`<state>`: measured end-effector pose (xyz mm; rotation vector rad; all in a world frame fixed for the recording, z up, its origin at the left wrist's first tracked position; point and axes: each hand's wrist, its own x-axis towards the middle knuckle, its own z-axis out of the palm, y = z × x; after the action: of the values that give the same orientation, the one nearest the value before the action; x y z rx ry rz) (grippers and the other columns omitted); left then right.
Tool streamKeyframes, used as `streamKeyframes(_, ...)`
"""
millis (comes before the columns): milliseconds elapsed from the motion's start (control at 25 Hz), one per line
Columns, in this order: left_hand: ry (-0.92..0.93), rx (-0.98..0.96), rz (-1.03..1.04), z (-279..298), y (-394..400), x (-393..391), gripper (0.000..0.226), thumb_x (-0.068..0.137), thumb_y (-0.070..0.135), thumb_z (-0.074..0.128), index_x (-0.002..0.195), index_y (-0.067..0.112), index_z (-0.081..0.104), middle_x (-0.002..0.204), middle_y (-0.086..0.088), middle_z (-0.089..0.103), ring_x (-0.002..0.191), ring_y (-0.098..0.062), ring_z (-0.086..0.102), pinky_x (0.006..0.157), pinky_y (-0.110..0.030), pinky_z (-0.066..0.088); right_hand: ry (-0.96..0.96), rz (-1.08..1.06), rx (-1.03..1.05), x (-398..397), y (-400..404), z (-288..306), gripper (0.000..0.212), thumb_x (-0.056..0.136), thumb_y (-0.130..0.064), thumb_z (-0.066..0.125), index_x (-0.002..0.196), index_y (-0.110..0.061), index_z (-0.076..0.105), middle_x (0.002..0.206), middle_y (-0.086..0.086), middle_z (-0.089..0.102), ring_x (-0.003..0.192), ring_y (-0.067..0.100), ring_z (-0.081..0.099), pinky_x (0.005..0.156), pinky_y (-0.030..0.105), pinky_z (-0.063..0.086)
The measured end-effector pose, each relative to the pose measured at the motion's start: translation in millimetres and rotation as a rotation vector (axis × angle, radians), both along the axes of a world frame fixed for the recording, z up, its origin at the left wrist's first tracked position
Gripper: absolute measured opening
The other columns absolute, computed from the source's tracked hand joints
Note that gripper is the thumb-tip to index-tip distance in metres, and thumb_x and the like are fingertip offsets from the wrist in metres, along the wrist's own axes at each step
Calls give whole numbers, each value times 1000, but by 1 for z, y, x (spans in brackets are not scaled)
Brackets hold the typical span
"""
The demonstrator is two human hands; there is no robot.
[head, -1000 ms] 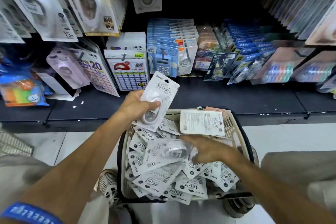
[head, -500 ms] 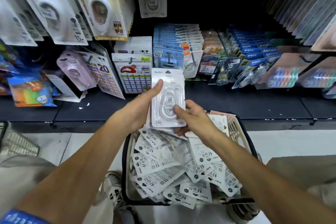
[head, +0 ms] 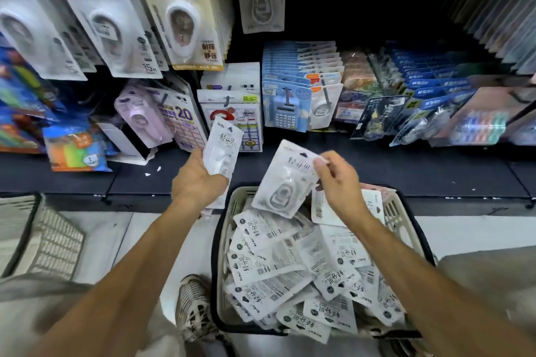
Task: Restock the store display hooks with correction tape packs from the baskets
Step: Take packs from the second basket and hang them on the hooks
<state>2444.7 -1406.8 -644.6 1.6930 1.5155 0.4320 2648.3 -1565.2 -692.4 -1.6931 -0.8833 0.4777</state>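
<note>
"15m" stands on the hanging white pack (head: 116, 26), "15" on the yellow-edged pack (head: 181, 9), "20" on the sticker pack (head: 182, 119), and "M&G" on the blue packs (head: 429, 81).

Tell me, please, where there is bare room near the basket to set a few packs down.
The dark shelf ledge is bare between the beige plastic basket and the hanging blue card packs. The pale floor shows bare between that basket and the white wire basket. The beige basket is heaped with packs, and the ledge's left end holds a colourful sticky-note pack.
</note>
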Motion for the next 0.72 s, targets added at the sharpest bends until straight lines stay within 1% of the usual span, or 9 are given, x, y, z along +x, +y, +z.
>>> streamKeyframes(80, -88, -139, -19, -1, 0, -8, 32, 84, 12, 73, 112, 25, 63, 105, 1, 76, 87, -22, 71, 74, -30, 56, 285, 69, 54, 5, 16, 24, 19, 106, -20, 50, 92, -10, 57, 67, 0, 68, 46, 13, 61, 39, 25, 43)
streamKeyframes(120, -237, -313, -42, -1, -5, -10, 30, 87, 10, 71, 114, 23, 68, 107, -3, 79, 82, -20, 75, 68, -28, 58, 285, 139, 14, 0, 20, 32, 19, 106, -19, 50, 91, -11, 58, 62, -6, 66, 39, 11, 56, 36, 21, 38)
streamKeyframes(240, -551, -793, -155, 3, -18, -5, 38, 98, 40, 59, 125, 17, 72, 113, -9, 78, 91, -24, 78, 65, -32, 62, 76, 278, -119, -18, 29, 36, 17, 102, -20, 57, 91, -10, 63, 54, -10, 58, 37, 7, 48, 39, 19, 37)
streamKeyframes(320, -621, -872, -265, 3, -19, 1, 53, 89, 60, 61, 122, 21, 75, 120, -10, 76, 102, -27, 76, 69, -35, 63, -5, 186, -122, -27, 37, 29, 15, 99, -24, 62, 93, -10, 65, 57, -10, 60, 41, 6, 50, 43, 28, 45)
streamKeyframes(360, -622, -861, -280, 3, -20, 3, 54, 83, 58, 71, 121, 20, 76, 120, -10, 76, 103, -27, 76, 69, -35, 63, 75, 105, -94, -31, 40, 20, 15, 97, -24, 65, 92, -10, 63, 57, -8, 62, 41, 9, 51, 42, 30, 45)
streamKeyframes(440, -538, -723, -208, -6, -18, 1, 44, 79, 26, 82, 121, 16, 72, 113, -10, 78, 93, -25, 78, 67, -35, 63, 407, -60, -33, -41, 37, 1, 19, 96, -22, 68, 87, -10, 57, 58, -2, 62, 39, 13, 51, 39, 25, 41)
streamKeyframes(560, -348, -484, -29, -23, -20, -3, 36, 77, 0, 77, 106, 21, 72, 100, -3, 81, 88, -22, 76, 73, -35, 62, 731, -224, -144, -46, 13, -33, 13, 100, -23, 60, 89, -15, 58, 78, 6, 67, 52, 15, 59, 46, 25, 45)
streamKeyframes(640, -362, -410, 53, -27, -19, -4, 31, 78, 2, 76, 98, 25, 71, 95, 5, 79, 81, -12, 73, 61, -23, 58, 890, -114, -230, -52, 1, -43, 19, 102, -34, 53, 103, -17, 63, 94, 7, 72, 67, 17, 67, 55, 29, 50)
streamKeyframes(720, -384, -322, 129, -26, -13, -7, 25, 81, 8, 76, 95, 27, 69, 89, 11, 78, 76, -6, 71, 55, -19, 53, 1053, 129, -219, -65, 3, -41, 31, 97, -45, 57, 119, -24, 63, 112, 2, 74, 93, 20, 70, 71, 37, 56)
